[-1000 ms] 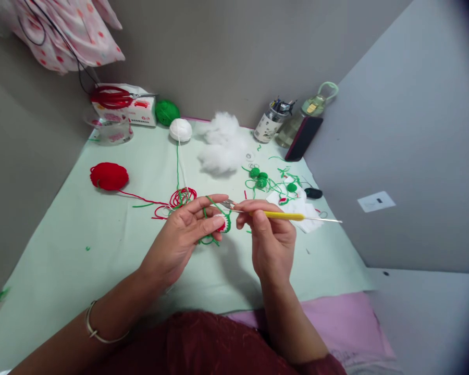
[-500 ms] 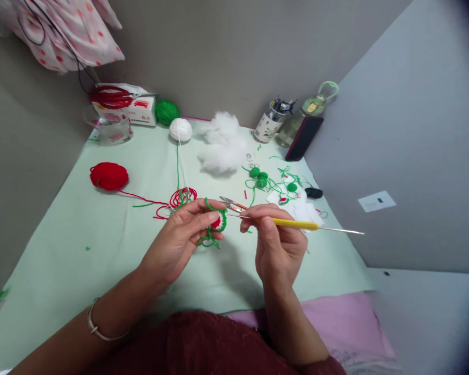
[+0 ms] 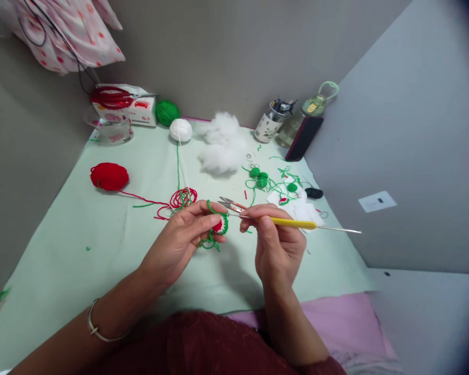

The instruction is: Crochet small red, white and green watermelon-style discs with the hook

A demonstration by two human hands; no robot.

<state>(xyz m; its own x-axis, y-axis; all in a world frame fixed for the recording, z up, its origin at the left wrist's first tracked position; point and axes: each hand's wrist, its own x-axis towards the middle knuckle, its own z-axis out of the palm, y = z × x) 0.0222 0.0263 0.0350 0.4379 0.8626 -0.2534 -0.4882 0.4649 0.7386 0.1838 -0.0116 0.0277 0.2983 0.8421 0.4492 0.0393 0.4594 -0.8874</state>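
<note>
Between the thumb and fingers of my left hand (image 3: 182, 234) is a small crocheted piece (image 3: 222, 224), red inside, then white, with a green edge. Green yarn (image 3: 210, 242) dangles below it, and a green strand loops over the left index finger. My right hand (image 3: 279, 242) grips a crochet hook (image 3: 293, 223) by its yellow handle, pen-fashion. The hook's thin metal tip reaches the green upper edge of the piece; whether it is inside a stitch I cannot tell. Just behind the right fingertips lie small thread snips (image 3: 231, 203).
A red yarn ball (image 3: 109, 176) sits left, its strand running to a tangle (image 3: 183, 198). White (image 3: 180, 130) and green (image 3: 168, 112) balls and fluffy stuffing (image 3: 222, 146) stand behind. At right are green crocheted pieces (image 3: 261, 179), a pen cup (image 3: 269, 125), a bottle (image 3: 293, 130) and a phone (image 3: 305, 138).
The hook has shifted slightly left, its tip now at the green edge of the crocheted piece. The piece has tilted a little and sits slightly lower. Both hands keep their grips.
</note>
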